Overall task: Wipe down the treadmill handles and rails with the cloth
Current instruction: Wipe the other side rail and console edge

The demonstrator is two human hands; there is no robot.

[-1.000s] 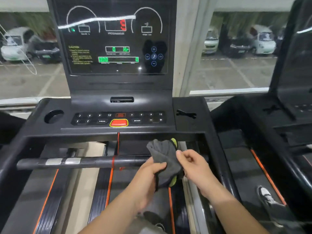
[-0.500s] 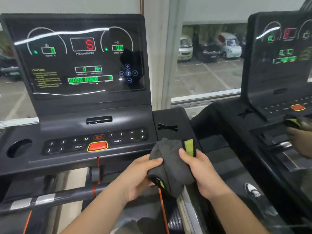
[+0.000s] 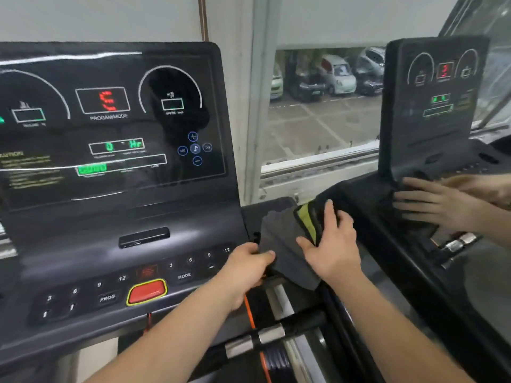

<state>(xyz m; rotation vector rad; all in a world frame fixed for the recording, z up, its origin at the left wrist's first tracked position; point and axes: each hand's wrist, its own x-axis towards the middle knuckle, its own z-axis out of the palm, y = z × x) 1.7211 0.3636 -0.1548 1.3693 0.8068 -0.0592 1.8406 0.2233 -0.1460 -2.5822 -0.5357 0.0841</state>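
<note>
A dark grey cloth (image 3: pixel 279 239) with a yellow-green trim lies spread over the right end of the treadmill console (image 3: pixel 265 210), where the right side rail (image 3: pixel 338 316) begins. My left hand (image 3: pixel 247 265) grips the cloth's lower left edge with curled fingers. My right hand (image 3: pixel 333 244) presses flat on the cloth's right half with straight fingers. Below my arms runs the black front handlebar (image 3: pixel 301 324) with its silver sensor band.
The lit display panel (image 3: pixel 116 128) and the button row with a red stop key (image 3: pixel 146 292) fill the left. A mirror on the right reflects the console (image 3: pixel 431 106) and my hands. A window behind shows parked cars (image 3: pixel 337 74).
The view has turned right and moved closer. Both hands carried the cloth up from the front handlebar onto the console's right end. My right hand went from pinching the cloth to pressing it flat.
</note>
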